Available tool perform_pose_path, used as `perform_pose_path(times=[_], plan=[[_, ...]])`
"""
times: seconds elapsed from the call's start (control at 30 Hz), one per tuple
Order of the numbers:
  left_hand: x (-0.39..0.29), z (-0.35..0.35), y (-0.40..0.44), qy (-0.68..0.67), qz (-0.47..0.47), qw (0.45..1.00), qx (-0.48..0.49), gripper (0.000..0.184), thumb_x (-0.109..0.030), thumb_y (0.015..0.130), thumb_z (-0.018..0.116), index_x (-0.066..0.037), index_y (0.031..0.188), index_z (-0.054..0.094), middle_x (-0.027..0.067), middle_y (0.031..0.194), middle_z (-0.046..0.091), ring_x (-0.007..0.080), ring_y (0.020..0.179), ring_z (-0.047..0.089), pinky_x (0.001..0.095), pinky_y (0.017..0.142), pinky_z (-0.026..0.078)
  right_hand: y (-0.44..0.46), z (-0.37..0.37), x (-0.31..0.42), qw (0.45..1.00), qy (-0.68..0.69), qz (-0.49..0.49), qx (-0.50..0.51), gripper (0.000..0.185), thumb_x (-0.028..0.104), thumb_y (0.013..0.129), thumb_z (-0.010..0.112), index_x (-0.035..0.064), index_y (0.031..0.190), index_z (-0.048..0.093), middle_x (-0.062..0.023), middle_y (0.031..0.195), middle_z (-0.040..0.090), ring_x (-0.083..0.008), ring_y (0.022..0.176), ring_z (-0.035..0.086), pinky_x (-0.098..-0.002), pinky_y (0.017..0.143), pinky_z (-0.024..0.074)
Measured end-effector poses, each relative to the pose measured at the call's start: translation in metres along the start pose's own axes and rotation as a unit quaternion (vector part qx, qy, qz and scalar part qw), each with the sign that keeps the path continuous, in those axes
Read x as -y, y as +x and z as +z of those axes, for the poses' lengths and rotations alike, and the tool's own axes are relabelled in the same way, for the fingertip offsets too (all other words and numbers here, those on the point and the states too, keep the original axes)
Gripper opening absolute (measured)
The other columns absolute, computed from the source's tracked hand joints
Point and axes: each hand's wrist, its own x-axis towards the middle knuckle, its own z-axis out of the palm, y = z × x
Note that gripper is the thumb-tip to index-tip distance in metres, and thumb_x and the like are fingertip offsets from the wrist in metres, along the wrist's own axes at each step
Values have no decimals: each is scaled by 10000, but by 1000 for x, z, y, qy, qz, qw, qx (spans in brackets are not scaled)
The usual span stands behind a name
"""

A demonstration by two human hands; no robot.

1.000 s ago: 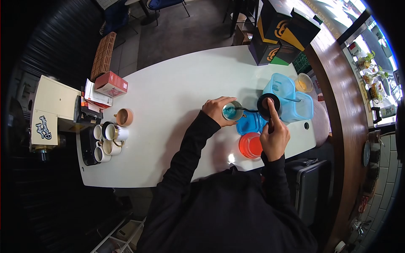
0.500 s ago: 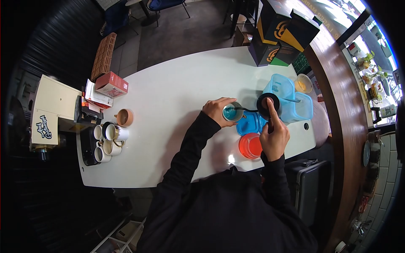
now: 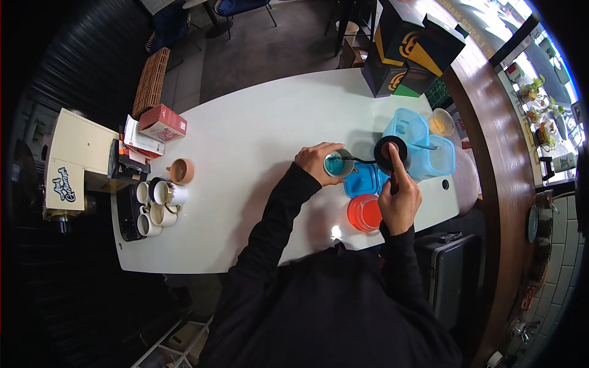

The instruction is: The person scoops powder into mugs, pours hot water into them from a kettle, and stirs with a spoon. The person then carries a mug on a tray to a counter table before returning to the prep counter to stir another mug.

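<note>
My left hand (image 3: 317, 161) is wrapped round a cup (image 3: 347, 168) and holds it above the white table. Blue liquid or a blue inside (image 3: 334, 162) shows in the cup. My right hand (image 3: 400, 199) grips a black gooseneck kettle (image 3: 384, 161), the index finger stretched over its round lid. The kettle's thin curved spout (image 3: 364, 160) reaches to the cup's rim; whether anything flows from it is too small to tell. Below the spout lies a blue lid (image 3: 361, 181). Beside my right hand stands a translucent red-orange container (image 3: 364, 213).
Two clear blue containers (image 3: 407, 124) stand at the right, one with a spoon or similar utensil in it. Behind them is a tub with yellowish contents (image 3: 441, 122). Dark boxes (image 3: 392, 70) are stacked at the far right. Several mugs (image 3: 164, 214) and a red box (image 3: 163, 124) sit at the left.
</note>
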Motion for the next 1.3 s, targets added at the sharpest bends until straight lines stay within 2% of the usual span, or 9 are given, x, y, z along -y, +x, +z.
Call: perform_pose_path(times=[0.03,0.1,0.23,0.3,0.5,0.93,1.0,1.3], plan=[[0,0,0,-1,2,1000,-2,727,-275,574,944,-122,1238,688,77,1205,721,277,1032,721,388,899,580,0,-1,1,1000,0,0,0,870,-146,691,518,224,1478,559,-162,707,571,-249,536,488,-345,607,468],[0,0,0,3,2,1000,-2,729,-275,574,944,-123,1239,687,76,1206,721,277,1033,721,389,899,581,0,-5,3,998,-15,47,49,858,-122,737,581,285,1491,532,-148,833,661,-354,719,647,-448,691,514],[0,0,0,4,-4,1000,2,734,-277,575,944,-124,1243,684,76,1208,720,277,1035,721,391,899,582,0,-4,2,998,-12,48,48,860,-125,734,581,285,1489,536,-148,838,662,-353,718,646,-448,690,512],[0,0,0,6,-4,1000,2,734,-278,575,944,-124,1243,684,76,1207,720,277,1036,721,392,899,582,0,-1,0,1000,-5,6,8,867,-147,695,514,226,1476,562,-169,702,566,-255,536,493,-350,606,467],[0,-1,0,1,3,1000,-3,730,-282,576,944,-124,1240,685,76,1205,720,278,1031,722,393,895,584,0,-1,-1,1000,-7,6,4,864,-150,695,507,222,1473,566,-168,701,560,-250,534,491,-344,601,463],[2,0,0,4,6,1000,-6,729,-281,575,945,-125,1238,686,73,1206,720,277,1033,721,390,899,582,-1,-2,0,1000,-15,13,10,856,-145,709,524,234,1475,562,-173,719,583,-270,552,525,-357,626,486],[0,0,0,5,2,1000,-5,731,-279,573,945,-125,1238,685,72,1206,720,277,1034,720,390,900,581,-2,-3,-1,998,-29,42,42,856,-117,743,586,289,1495,531,-134,805,639,-337,684,633,-444,666,506],[0,0,0,9,-7,1000,0,738,-271,567,946,-128,1242,684,68,1197,722,275,1028,721,390,897,580,-1,-3,-1,998,-29,37,41,860,-115,747,588,291,1502,519,-137,815,647,-339,697,644,-445,664,507]])
